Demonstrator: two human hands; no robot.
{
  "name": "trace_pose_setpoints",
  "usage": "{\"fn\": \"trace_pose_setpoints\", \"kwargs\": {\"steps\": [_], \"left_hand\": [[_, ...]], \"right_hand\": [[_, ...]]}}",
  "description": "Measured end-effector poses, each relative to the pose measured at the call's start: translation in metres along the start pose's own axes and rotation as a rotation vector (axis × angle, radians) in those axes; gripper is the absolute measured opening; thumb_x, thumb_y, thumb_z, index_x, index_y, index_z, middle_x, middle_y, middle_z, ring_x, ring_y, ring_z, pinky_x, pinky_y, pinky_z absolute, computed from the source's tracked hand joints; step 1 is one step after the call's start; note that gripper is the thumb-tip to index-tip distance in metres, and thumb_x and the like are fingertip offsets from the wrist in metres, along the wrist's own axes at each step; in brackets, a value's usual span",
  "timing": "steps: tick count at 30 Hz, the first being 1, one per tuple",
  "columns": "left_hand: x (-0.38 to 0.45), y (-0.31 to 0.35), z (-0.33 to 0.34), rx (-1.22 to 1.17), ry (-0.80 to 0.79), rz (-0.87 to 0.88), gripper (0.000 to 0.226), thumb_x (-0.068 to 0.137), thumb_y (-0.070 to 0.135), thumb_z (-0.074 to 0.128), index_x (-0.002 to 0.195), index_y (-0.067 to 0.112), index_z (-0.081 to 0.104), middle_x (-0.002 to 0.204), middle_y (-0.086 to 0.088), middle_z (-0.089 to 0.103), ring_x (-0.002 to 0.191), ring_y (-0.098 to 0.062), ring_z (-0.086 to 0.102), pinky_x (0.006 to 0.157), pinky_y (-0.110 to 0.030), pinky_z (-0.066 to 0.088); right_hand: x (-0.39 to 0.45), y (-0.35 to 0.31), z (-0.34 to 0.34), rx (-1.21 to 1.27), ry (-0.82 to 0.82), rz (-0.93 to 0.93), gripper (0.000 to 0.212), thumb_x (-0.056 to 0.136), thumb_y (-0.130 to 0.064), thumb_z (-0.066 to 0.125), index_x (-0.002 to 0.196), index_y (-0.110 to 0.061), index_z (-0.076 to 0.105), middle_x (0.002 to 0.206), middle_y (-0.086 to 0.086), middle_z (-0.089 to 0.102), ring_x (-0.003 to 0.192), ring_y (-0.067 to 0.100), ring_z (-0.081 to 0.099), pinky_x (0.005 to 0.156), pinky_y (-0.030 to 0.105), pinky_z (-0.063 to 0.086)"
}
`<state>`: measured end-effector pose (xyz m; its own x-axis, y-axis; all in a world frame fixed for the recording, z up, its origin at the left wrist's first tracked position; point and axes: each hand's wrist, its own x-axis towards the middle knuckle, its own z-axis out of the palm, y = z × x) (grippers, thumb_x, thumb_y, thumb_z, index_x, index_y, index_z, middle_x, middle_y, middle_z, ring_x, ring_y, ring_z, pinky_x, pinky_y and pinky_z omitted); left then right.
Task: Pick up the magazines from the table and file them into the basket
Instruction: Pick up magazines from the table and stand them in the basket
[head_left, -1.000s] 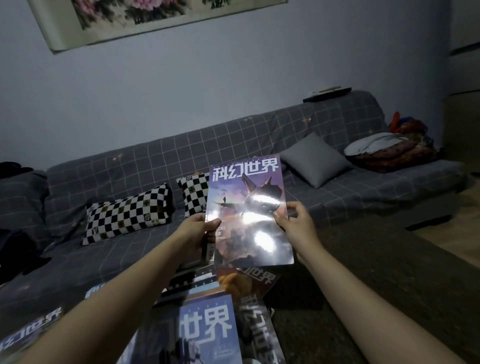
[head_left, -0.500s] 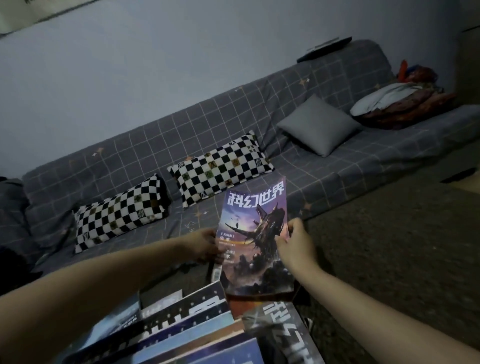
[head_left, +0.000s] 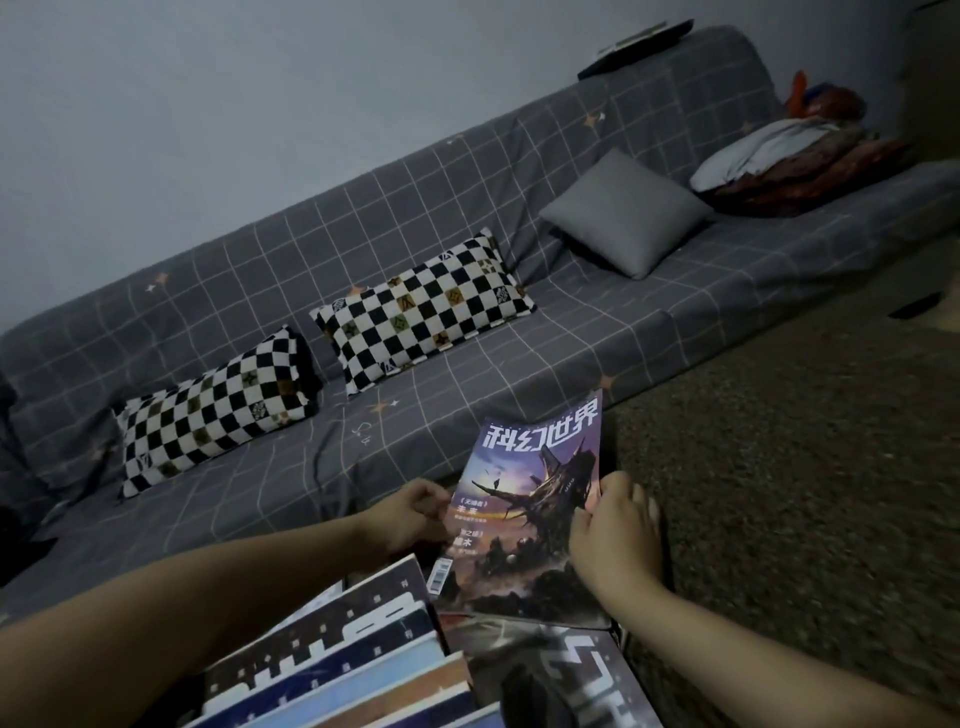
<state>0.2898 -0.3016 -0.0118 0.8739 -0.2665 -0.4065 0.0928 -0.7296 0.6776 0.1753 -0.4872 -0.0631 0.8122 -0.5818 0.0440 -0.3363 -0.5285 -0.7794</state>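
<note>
A purple science-fiction magazine (head_left: 530, 499) with white title characters and a dark spaceship stands tilted in front of me. My left hand (head_left: 415, 514) pinches its left edge and my right hand (head_left: 618, 525) grips its right edge. Its lower edge dips behind a dark magazine (head_left: 550, 670) lying at the bottom. To the left, several magazines (head_left: 343, 660) stand upright in a row, spines up; the basket holding them is hidden.
A grey checked sofa (head_left: 597, 338) runs across the back with two black-and-white checkered cushions (head_left: 421, 306), a grey cushion (head_left: 623, 213) and folded bedding (head_left: 789, 161) at the right. Dark carpet (head_left: 805, 467) lies to the right.
The magazine has come down from chest height toward the row of filed magazines and leans further right. Both hands kept hold of it. My view has tilted downward.
</note>
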Motion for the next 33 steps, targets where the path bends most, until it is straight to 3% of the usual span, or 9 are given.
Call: {"fn": "trace_pose_setpoints", "kwargs": {"steps": [4,6,10,13,17,21,25,30,33], "left_hand": [[-0.007,0.014,-0.001,-0.012,-0.070,-0.097,0.012,0.084,0.006,0.066,0.095,0.007,0.062,0.090,-0.010,0.069,0.073,-0.020,0.068,0.066,-0.027,0.057],[-0.010,0.021,0.000,-0.086,-0.108,-0.082,0.007,0.087,0.003,0.061,0.093,0.005,0.061,0.082,-0.010,0.068,0.063,-0.016,0.068,0.058,-0.026,0.057],[-0.019,0.038,-0.009,-0.190,0.008,0.052,0.018,0.087,-0.001,0.058,0.104,0.003,0.057,0.080,-0.011,0.065,0.051,-0.011,0.063,0.049,-0.023,0.052],[-0.030,0.062,-0.027,-0.241,0.060,0.125,0.031,0.084,0.004,0.062,0.114,0.002,0.056,0.085,-0.012,0.067,0.057,-0.016,0.067,0.049,-0.025,0.052],[-0.062,0.105,-0.042,-0.299,0.069,0.225,0.019,0.086,0.007,0.059,0.104,0.003,0.057,0.083,-0.011,0.066,0.061,-0.018,0.069,0.049,-0.025,0.054],[-0.095,0.160,-0.048,-0.388,0.165,0.387,0.012,0.089,0.002,0.057,0.101,0.006,0.056,0.088,-0.011,0.065,0.073,-0.021,0.067,0.057,-0.030,0.057],[-0.134,0.214,-0.034,-0.485,0.236,0.525,0.009,0.088,0.007,0.061,0.093,0.010,0.055,0.090,-0.011,0.066,0.080,-0.025,0.066,0.071,-0.037,0.057],[-0.179,0.252,0.029,-0.614,0.179,0.545,0.007,0.088,0.001,0.060,0.090,0.006,0.055,0.076,-0.008,0.063,0.062,-0.017,0.062,0.057,-0.030,0.052],[-0.191,0.239,0.083,-0.714,0.119,0.425,0.010,0.086,-0.005,0.058,0.095,0.000,0.058,0.074,-0.011,0.063,0.053,-0.017,0.063,0.047,-0.025,0.051]], "right_hand": [[-0.001,0.003,0.000,0.056,0.013,0.005,0.025,0.089,-0.018,0.054,0.110,-0.007,0.045,0.125,0.013,0.048,0.121,0.029,0.041,0.099,0.032,0.030],[0.001,0.004,-0.001,0.107,0.017,0.020,0.026,0.088,-0.017,0.056,0.109,-0.005,0.046,0.125,0.015,0.047,0.120,0.031,0.041,0.098,0.033,0.032],[0.009,0.004,-0.006,0.413,0.012,0.065,0.022,0.088,-0.019,0.060,0.101,-0.009,0.046,0.111,0.014,0.051,0.099,0.029,0.052,0.079,0.035,0.042],[0.015,-0.009,-0.018,0.705,-0.049,0.082,0.021,0.091,-0.016,0.055,0.101,-0.022,0.038,0.096,0.006,0.056,0.077,0.019,0.055,0.062,0.031,0.047],[0.030,-0.041,-0.055,0.848,-0.003,-0.021,0.034,0.091,-0.005,0.052,0.117,-0.022,0.037,0.109,0.005,0.053,0.091,0.017,0.054,0.057,0.019,0.039],[0.035,-0.076,-0.120,0.881,0.081,-0.184,0.039,0.090,-0.002,0.053,0.123,-0.019,0.039,0.124,0.006,0.052,0.102,0.014,0.049,0.066,0.022,0.040],[0.025,-0.088,-0.204,0.785,0.222,-0.295,0.047,0.092,-0.007,0.052,0.132,-0.026,0.037,0.125,0.002,0.053,0.102,0.014,0.050,0.080,0.028,0.039],[-0.003,-0.065,-0.300,0.564,0.302,-0.344,0.051,0.091,-0.007,0.053,0.136,-0.026,0.038,0.113,-0.003,0.052,0.102,0.018,0.052,0.082,0.026,0.039],[-0.031,-0.035,-0.331,0.446,0.258,-0.314,0.050,0.089,0.002,0.053,0.134,-0.015,0.043,0.111,0.000,0.051,0.100,0.012,0.047,0.072,0.013,0.032]]}}
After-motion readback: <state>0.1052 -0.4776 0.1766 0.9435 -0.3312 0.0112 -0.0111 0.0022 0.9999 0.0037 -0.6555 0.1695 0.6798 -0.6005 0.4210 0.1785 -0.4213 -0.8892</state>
